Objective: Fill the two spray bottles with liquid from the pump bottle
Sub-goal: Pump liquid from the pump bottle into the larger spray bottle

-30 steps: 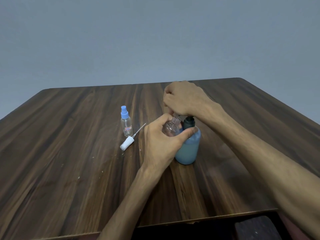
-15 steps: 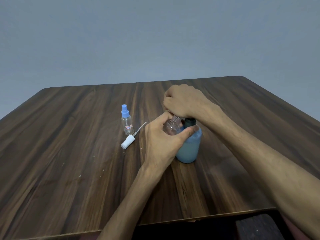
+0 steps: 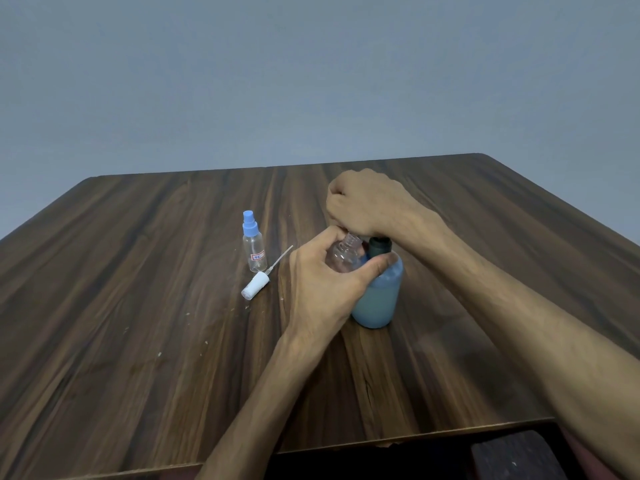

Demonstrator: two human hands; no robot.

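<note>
On a wooden counter (image 3: 138, 306), the left hand (image 3: 322, 282) grips an uncapped clear spray bottle (image 3: 343, 256) against the blue pump bottle (image 3: 379, 299). The right hand (image 3: 370, 202) clenches over the pump. A capped spray bottle (image 3: 254, 244) stands nearby.

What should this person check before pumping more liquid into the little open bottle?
1. Left hand grips open spray bottle: ok.
2. Bottle's cap off, white spray head lying on table: ok.
3. Right hand on top of pump bottle: ok.
4. Nozzle lined up with bottle's neck: cannot tell, hand hides it.
5. Second spray bottle opened: not ok, blue cap on.
</note>
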